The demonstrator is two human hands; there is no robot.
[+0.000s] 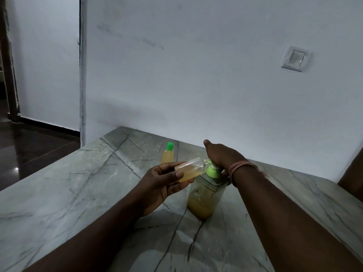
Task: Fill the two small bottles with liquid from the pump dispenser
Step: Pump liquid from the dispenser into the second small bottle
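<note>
— How far along is it?
— The pump dispenser (205, 195), centre frame, is low on yellow liquid; the right hand (222, 156) presses flat on its pump.
— And the bottles?
— The capped bottle (167, 156) behind looks filled. The left hand (163, 181) grips the open bottle (189, 169), about half full, tilted at the spout.

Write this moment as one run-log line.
left hand: holds uncapped small bottle at green pump dispenser | right hand: on pump | green-capped bottle: standing
</note>
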